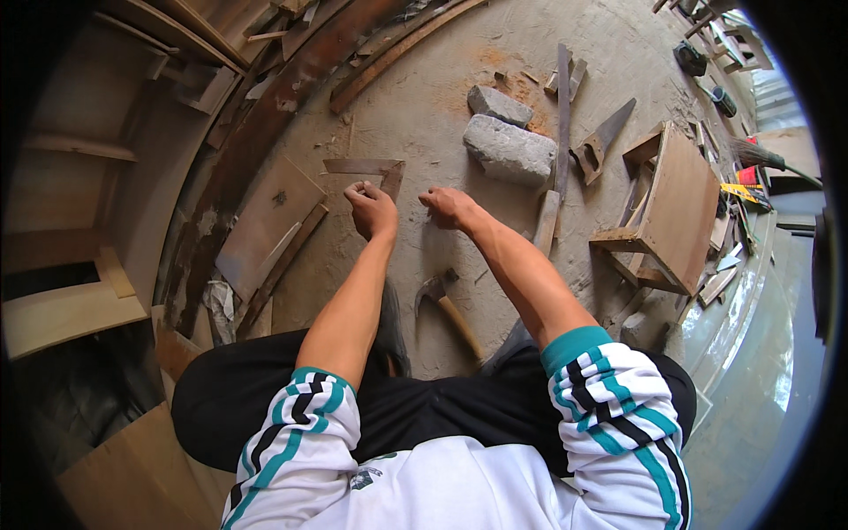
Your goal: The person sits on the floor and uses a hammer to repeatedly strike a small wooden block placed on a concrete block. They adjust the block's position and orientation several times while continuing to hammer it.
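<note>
My left hand (371, 212) is closed, its thumb and fingers pressed together beside a brown L-shaped piece (364, 165) that looks like a carpenter's square. Whether the hand grips that piece or something small is hidden. A short way to the right, my right hand (449, 208) is also closed, knuckles up, low over the floor; anything inside its fingers cannot be made out. Between my feet lies a claw hammer with a wooden handle (458, 325), touched by neither hand.
Two rough grey blocks (511, 150) sit ahead of my right hand. Beside them lie a long narrow bar (563, 115) and a handsaw (603, 143). A small wooden frame (676, 208) stands at right. Boards (269, 228) and a cabinet (79, 194) line the left.
</note>
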`<state>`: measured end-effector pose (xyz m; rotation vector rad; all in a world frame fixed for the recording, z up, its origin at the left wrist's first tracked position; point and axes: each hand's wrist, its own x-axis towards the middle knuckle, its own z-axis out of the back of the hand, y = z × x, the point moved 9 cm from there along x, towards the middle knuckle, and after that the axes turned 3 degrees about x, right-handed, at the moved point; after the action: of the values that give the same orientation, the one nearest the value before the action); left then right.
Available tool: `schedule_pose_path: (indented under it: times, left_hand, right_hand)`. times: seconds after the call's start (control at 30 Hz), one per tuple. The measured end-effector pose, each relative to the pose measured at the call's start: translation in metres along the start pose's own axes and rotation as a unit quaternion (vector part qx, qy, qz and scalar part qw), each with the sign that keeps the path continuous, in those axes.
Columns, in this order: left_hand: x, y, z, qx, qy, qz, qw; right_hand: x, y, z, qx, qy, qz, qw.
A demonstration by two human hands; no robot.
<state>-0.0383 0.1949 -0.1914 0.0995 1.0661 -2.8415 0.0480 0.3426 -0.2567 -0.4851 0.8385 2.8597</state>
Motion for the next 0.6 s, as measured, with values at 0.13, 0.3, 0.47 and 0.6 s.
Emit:
schedule_pose_path:
  times: [0.13, 0.3, 0.47, 0.6]
  left_hand:
    - [-0.003, -0.025, -0.007, -0.016, 0.031, -0.033, 0.999]
    - [-0.002, -0.048, -0.014, -0.044, -0.003, -0.132, 0.990]
    - [-0.011, -0.077, -0.016, -0.084, -0.018, -0.210, 0.974]
    - [-0.026, -0.101, -0.033, -0.098, 0.019, -0.233, 0.967]
  right_hand:
    - [0.008, -0.023, 0.026, 0.084, -0.132, -0.020, 0.987]
    - [-0.016, -0.054, 0.075, 0.330, -0.369, -0.153, 0.855]
    - [-0.026, -0.042, 0.097, 0.665, -0.267, -0.105, 0.689]
    - [-0.046, -0.042, 0.128, 0.646, -0.248, -0.043, 0.721]
